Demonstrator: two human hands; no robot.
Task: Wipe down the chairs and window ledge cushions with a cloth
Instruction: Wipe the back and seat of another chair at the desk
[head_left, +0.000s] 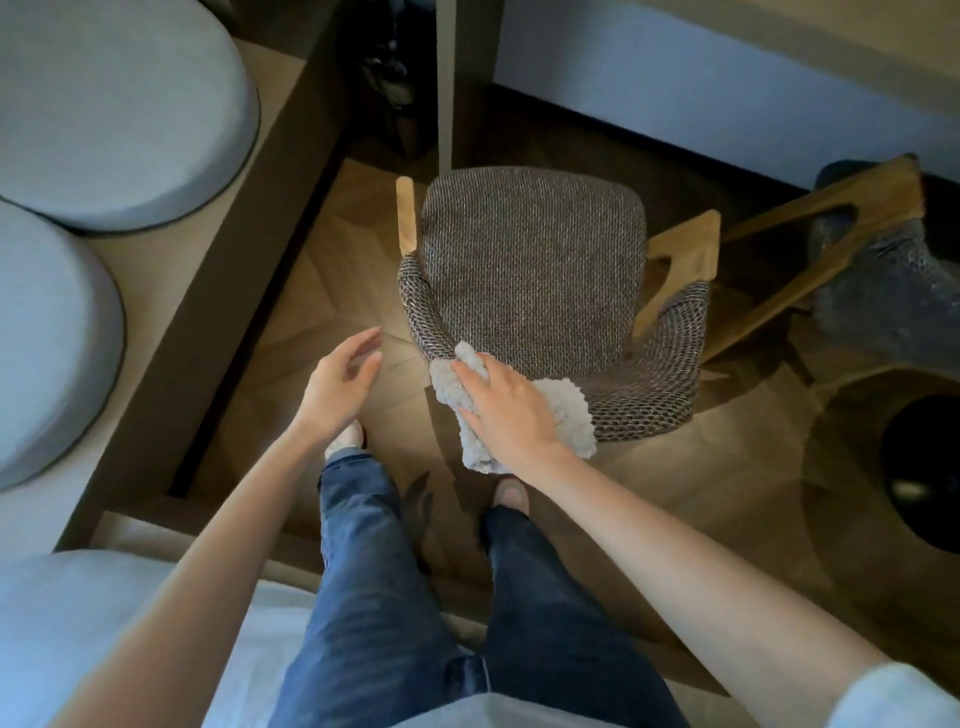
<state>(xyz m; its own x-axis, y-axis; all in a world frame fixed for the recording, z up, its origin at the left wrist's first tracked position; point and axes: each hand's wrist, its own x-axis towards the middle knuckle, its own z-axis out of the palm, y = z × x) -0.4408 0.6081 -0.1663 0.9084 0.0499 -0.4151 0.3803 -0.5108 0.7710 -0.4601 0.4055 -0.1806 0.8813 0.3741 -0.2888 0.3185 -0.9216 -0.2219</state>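
A brown woven chair (535, 270) with wooden arms stands on the floor in front of me, seen from above. My right hand (501, 405) presses a fluffy off-white cloth (563, 410) against the padded backrest top at its left end, fingers spread flat over the cloth. My left hand (340, 382) hovers in the air left of the chair, fingers relaxed and holding nothing. Round light-grey cushions (114, 114) lie on the wooden ledge at the left.
A second chair (857, 244) of the same kind stands at the right, partly cut off. A round dark table base (919, 467) sits at the far right. A wooden post (445, 78) rises behind the chair. My legs in blue jeans stand on the parquet floor.
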